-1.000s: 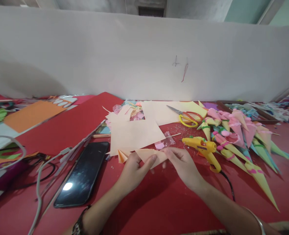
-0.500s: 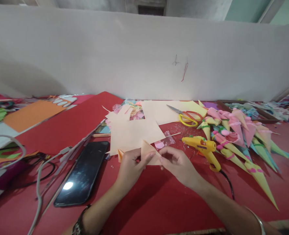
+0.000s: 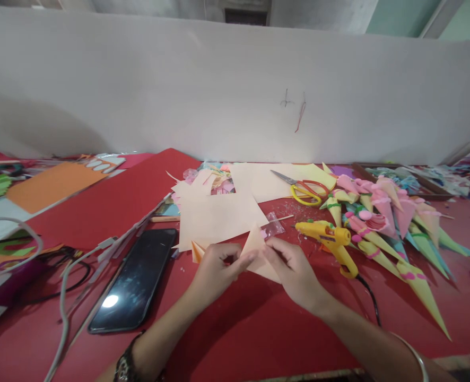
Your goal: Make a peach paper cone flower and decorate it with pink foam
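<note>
Between my two hands is a small piece of peach paper (image 3: 254, 241), folded to a point at its top. My left hand (image 3: 219, 268) pinches its left side between thumb and fingers. On the right side, my right hand (image 3: 293, 270) grips the same paper, its thumb hidden behind the fingers or paper. A larger peach sheet (image 3: 215, 217) lies flat just beyond, and a small folded orange and peach piece (image 3: 197, 251) rests beside my left hand. The yellow glue gun (image 3: 326, 233) lies to the right of my right hand.
A black phone (image 3: 135, 281) and a white cable (image 3: 63, 297) lie left. Scissors (image 3: 304, 192) rest on paper at the back. Paper cones (image 3: 382, 223) are heaped right, before a brown tray (image 3: 437, 193). A red sheet (image 3: 115, 204) lies back left.
The small peach paper has turned and shifted slightly right, its lower corner now reaching under my right hand. Both hands are still on it, with fingers moved.
</note>
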`<state>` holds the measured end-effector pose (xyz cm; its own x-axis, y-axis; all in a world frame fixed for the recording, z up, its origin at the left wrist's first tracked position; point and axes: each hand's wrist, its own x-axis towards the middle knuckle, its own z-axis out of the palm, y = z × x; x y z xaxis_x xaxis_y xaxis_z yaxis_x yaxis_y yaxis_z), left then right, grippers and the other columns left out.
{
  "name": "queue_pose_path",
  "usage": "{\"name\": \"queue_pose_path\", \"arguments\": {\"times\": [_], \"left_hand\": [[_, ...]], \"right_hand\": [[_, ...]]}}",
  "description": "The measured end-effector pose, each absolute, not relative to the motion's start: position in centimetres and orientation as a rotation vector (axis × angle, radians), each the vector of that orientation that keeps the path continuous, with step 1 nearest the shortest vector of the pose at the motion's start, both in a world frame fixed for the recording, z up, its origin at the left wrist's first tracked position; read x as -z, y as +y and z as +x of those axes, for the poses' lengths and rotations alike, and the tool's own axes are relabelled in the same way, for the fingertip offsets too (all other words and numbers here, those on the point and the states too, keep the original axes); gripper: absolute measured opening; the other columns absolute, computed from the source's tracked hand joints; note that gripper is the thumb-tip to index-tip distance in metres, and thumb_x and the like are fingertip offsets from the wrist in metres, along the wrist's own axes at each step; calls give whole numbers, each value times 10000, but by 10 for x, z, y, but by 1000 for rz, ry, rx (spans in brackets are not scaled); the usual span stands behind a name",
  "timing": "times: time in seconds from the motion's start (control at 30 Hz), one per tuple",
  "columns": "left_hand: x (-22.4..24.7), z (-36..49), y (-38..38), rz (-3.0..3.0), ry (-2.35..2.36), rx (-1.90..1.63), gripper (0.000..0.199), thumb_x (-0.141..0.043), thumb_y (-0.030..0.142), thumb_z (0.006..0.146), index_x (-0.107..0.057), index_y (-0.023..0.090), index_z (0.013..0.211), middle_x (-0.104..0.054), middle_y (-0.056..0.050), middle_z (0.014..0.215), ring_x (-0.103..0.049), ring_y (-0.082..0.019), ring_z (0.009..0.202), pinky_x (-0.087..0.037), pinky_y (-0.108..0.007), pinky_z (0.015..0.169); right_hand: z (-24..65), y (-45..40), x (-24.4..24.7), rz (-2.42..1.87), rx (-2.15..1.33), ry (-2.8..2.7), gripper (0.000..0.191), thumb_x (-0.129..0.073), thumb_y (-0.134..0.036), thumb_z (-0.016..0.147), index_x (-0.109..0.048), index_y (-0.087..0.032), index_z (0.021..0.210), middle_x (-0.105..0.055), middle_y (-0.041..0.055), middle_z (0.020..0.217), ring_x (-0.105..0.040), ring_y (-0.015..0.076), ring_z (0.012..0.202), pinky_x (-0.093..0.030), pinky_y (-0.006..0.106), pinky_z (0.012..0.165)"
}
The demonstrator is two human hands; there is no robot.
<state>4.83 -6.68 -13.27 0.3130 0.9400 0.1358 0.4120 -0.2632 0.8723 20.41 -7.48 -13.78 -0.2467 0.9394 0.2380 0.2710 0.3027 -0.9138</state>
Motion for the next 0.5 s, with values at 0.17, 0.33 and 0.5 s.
{"name": "queue_pose_path", "arguments": {"times": [0.17, 0.33, 0.5], "left_hand": [[131, 46, -67, 1884, 1189, -942, 460, -450, 356, 804, -313, 149, 416, -340, 59, 378, -305, -43, 381, -227, -163, 388], [131, 44, -67, 1883, 1190, -970, 451, -450, 351, 801, -319, 153, 417, -330, 64, 361, -295, -42, 357, -223, -162, 377], [131, 44, -67, 1846, 1219, -1025, 444, -443, 355, 797, -324, 160, 416, -316, 64, 352, -287, -50, 361, -231, -167, 381]], "right_hand": [[205, -74, 137, -1103, -1000, -1655, 293, -401, -307, 845, -345, -184, 584, -305, -60, 532, -311, 69, 498, -244, 197, 462], [205, -74, 140, -1031, -1408, -1614, 295, -363, -419, 851, -449, -174, 710, -411, -62, 493, -371, 62, 418, -274, 184, 405], [206, -74, 139, -1045, -1492, -1598, 397, -362, -496, 829, -438, -169, 617, -342, -88, 369, -292, 42, 328, -219, 180, 362]]}}
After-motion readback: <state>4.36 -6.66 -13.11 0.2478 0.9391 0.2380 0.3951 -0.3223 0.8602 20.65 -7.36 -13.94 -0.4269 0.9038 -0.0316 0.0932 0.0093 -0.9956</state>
